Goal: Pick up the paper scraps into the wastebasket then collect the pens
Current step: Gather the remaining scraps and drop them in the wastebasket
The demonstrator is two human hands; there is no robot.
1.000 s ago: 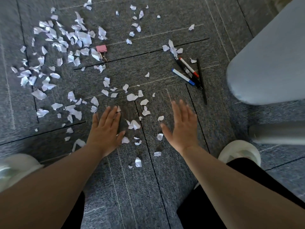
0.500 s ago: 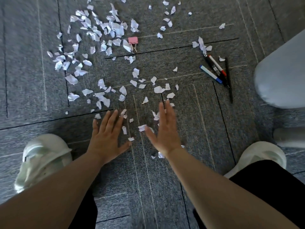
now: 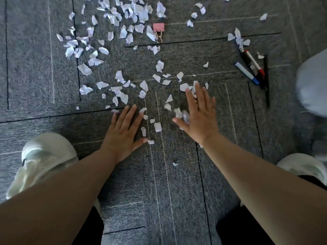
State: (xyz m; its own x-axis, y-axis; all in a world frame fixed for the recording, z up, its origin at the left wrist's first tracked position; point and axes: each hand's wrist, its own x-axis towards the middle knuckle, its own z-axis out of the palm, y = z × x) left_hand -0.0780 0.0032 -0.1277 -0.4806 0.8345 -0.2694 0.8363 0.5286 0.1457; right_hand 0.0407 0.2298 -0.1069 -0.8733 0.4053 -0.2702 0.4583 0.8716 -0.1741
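Several white paper scraps lie scattered over the grey carpet, thickest at the upper left. My left hand lies flat on the carpet with straight, spread fingers, scraps by its fingertips and thumb. My right hand is flat too, fingers straight, its thumb side against a small bunch of scraps. Several pens lie together at the upper right: a blue-capped marker, a red-capped one and thin black ones. The pale wastebasket shows at the right edge.
A pink binder clip lies among the scraps near the top. My two white shoes stand on the carpet at the lower left and right. Dark seams run between the carpet tiles.
My right hand has swept left and forward, pushing scraps toward my left hand. The left hand has stayed flat. The view has shifted, so the wastebasket now sits further right.
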